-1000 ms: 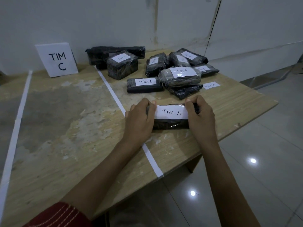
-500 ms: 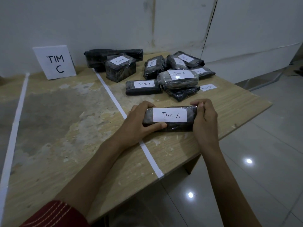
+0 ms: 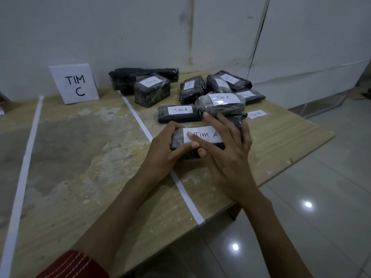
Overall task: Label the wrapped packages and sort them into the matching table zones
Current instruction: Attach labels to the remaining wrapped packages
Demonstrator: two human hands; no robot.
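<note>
Cut off at the bottom edge: a red sleeve (image 3: 74, 265) on the left arm. Ahead, gripping the left end of a dark wrapped package (image 3: 176, 139) with the left hand (image 3: 164, 151), fingers curled over the far edge, thumb along the near side. Laid across it from the right, the right hand (image 3: 226, 155), fingers straight and spread, one fingertip on the label (image 3: 206, 134) reading TIM A. Right half of the package hidden underneath. Low over the table (image 3: 80, 177), just right of the white tape line (image 3: 186, 197); resting or lifted, cannot tell. Beyond the fingertips, more wrapped packages (image 3: 178, 114), farthest labels too small to read. Far left of the hands, a sign (image 3: 74, 83): TIM C.
</note>
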